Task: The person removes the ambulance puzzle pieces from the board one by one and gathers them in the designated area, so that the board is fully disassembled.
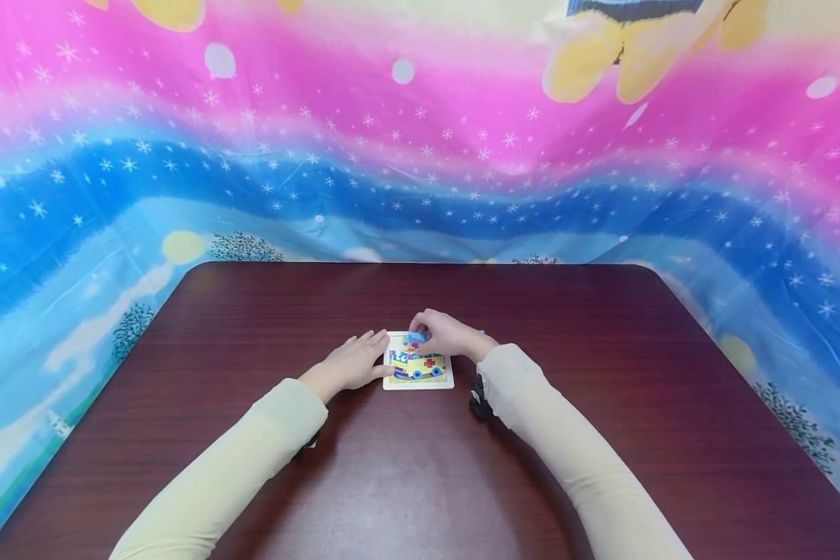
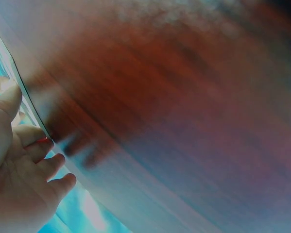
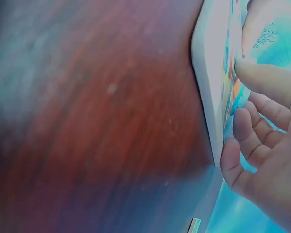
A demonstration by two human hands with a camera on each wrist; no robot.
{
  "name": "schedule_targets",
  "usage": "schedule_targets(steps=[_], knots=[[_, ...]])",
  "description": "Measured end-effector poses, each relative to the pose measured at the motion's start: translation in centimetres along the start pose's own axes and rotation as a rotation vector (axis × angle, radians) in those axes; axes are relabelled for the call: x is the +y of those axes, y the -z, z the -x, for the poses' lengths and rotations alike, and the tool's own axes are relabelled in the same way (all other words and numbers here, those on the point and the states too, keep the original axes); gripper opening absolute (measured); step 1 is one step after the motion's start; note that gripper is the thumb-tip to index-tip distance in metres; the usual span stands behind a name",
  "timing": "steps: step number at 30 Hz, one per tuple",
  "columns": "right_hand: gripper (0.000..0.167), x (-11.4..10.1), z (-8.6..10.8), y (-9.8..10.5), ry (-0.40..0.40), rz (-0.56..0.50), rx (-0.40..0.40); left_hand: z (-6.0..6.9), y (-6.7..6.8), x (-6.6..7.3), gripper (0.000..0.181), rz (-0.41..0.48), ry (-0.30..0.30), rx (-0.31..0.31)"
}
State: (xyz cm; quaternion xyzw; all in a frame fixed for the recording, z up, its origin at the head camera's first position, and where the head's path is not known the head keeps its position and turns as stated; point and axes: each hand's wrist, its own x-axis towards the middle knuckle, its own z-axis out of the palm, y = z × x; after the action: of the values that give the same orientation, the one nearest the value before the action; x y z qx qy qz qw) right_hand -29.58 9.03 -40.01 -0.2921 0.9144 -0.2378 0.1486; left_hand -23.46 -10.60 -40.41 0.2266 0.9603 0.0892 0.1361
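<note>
A small square puzzle board [image 1: 420, 384] with a pale rim lies flat on the table, showing a yellow ambulance with a red cross. My left hand [image 1: 353, 362] rests at the board's left side, its fingers extended by the upper left corner and the thumb on the lower left part. Over the board's upper part, my right hand [image 1: 446, 334] pinches a blue puzzle piece [image 1: 417, 337] between thumb and fingers. From the right wrist view, the piece [image 3: 240, 99] is partly hidden by the fingers, close to the board's face. Whether it touches the board I cannot tell.
The dark reddish-brown table [image 1: 420, 482] reaches back to a colourful printed cloth [image 1: 420, 171]. A bit of something blue [image 1: 481, 333] shows beside the right wrist. In the right wrist view a small flat piece [image 3: 195, 225] lies on the table near the bottom edge.
</note>
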Motion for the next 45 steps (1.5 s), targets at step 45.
schedule_targets(steps=[45], knots=[[0.024, 0.34, -0.10, 0.28, -0.038, 0.062, 0.013, 0.13, 0.20, 0.13, 0.071, 0.003, 0.008, -0.010]])
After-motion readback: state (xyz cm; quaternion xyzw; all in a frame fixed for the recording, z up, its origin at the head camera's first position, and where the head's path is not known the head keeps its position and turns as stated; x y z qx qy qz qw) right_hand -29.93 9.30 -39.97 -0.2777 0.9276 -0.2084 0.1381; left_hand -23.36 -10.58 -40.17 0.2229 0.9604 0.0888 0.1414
